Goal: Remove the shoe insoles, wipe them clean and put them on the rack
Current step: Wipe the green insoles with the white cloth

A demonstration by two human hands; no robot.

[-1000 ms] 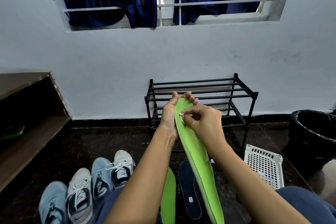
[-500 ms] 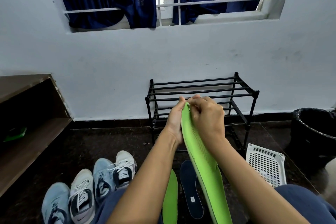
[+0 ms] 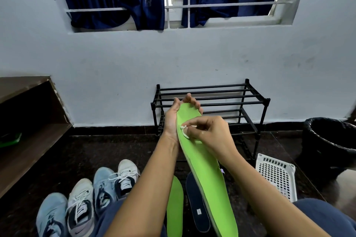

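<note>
In front of the rack (image 3: 250, 100), the left hand (image 3: 172, 121) grips the green insole (image 3: 204, 169) by its toe end. The right hand (image 3: 210, 132) pinches a white wad (image 3: 184, 131), seemingly tissue, against it. Pressing hard could buckle it or shred the wad.

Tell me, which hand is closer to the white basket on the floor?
Right. The right hand, pinching a small white wipe on the green insole, is up and left of the white basket; the left hand grips the insole's tip, farther left.

held insole (image 3: 208, 179) heel: cut by bottom edge | wipe (image 3: 184, 131): mostly inside right hand (image 3: 211, 135)
</note>
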